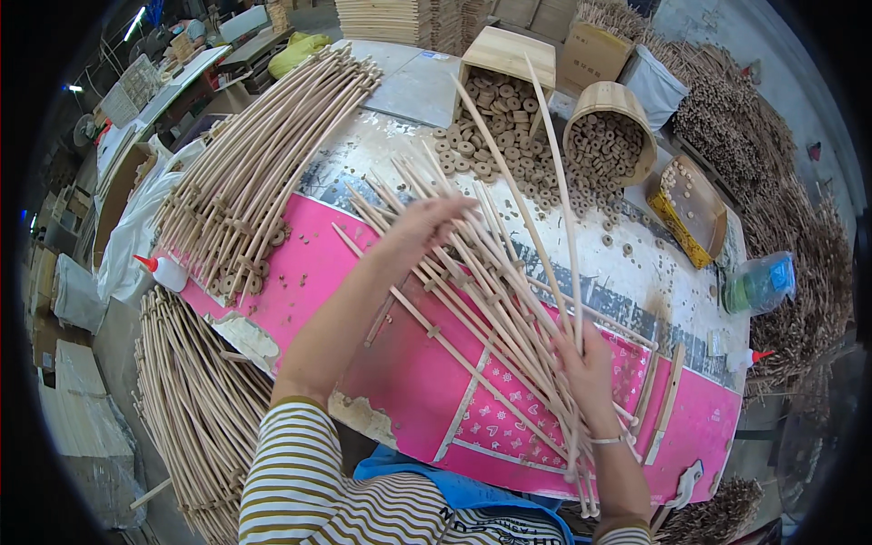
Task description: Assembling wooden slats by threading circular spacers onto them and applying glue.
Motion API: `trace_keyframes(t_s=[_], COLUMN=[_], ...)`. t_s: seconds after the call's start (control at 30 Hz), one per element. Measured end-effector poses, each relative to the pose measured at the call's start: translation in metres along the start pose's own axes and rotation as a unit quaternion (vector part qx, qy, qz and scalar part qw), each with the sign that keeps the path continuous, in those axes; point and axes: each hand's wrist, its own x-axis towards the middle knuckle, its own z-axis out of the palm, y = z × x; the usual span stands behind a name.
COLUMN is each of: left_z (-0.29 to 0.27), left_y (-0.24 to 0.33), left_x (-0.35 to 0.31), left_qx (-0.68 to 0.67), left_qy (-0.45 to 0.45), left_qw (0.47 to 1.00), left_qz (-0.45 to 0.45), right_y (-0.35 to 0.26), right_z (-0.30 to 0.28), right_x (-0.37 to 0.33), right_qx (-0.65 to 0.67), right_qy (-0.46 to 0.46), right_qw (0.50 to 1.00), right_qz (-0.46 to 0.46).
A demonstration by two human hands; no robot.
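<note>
Thin pale wooden sticks being sorted on the pink table

The fanned bundle is being gripped at its near end by the closed right hand, while the spread left hand is being pressed flat onto it. Small wooden rings are being held, far right, in a tipped rectangular wooden box and a round wooden tub.

A white glue bottle with a red tip sits left, two tubs of wooden rings beyond.

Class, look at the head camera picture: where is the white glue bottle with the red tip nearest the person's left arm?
The white glue bottle lies on the left side of the head view, at the table's left edge, on the pink table cover beside the pile of bent wooden rods.
</note>
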Motion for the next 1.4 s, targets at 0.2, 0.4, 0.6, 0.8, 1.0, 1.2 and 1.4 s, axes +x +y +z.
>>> trace_keyframes(t_s=[0.2, 0.4, 0.6, 0.8, 1.0, 1.2, 1.4], left_z=[-0.043, -0.104, -0.111, -0.116, -0.106, -0.095, -0.075], left_y=[-0.007, -0.015, -0.006, -0.005, 0.001, 0.01, 0.013], left_x=[0.003, 0.008, 0.015, 0.016, 0.016, 0.005, 0.013], left_qx=[-0.012, -0.219, -0.244, -0.212, -0.175, -0.076, -0.09], left_qy=[0.139, 0.104, 0.061, 0.044, 0.041, 0.039, 0.1], left_qw=[0.989, 0.966, 0.957, 0.966, 0.975, 0.989, 0.973], left_qz=[-0.039, 0.088, 0.143, 0.14, 0.134, 0.121, 0.19], right_y=[0.003, 0.01, 0.008, 0.012, 0.03, 0.036, 0.039], right_z=[-0.005, -0.027, -0.045, -0.047, -0.052, -0.048, -0.05], right_x=[0.009, -0.017, -0.052, -0.062, -0.064, -0.061, -0.059], right_qx=[0.018, -0.051, 0.042, -0.049, -0.054, -0.047, -0.008], right_qy=[0.009, 0.031, -0.063, -0.087, -0.061, -0.076, -0.061], right_qw=[1.0, 0.997, 0.995, 0.995, 0.996, 0.995, 0.996], right_qz=[-0.012, -0.05, 0.06, 0.025, 0.041, 0.048, 0.06])
